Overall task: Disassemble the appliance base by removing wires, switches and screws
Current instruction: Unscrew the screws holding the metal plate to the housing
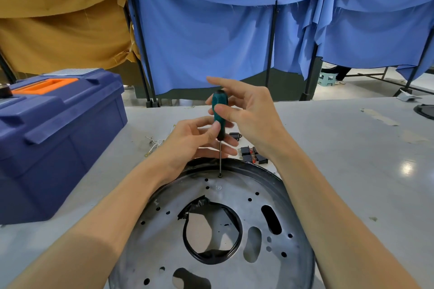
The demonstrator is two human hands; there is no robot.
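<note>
The round metal appliance base lies flat on the grey table in front of me, with many small holes and a black-rimmed opening in its middle. A screwdriver with a green and black handle stands upright, its tip in a screw near the base's far rim. My right hand pinches the upper handle between thumb and fingers, index finger stretched out. My left hand holds the handle's lower end with thumb and fingers. Black switches lie loose on the table behind the base. Loose wires lie to the left.
A blue toolbox with an orange handle stands on the table at the left. Blue and tan cloths hang on black frames behind the table. A dark object shows at the table's far right edge.
</note>
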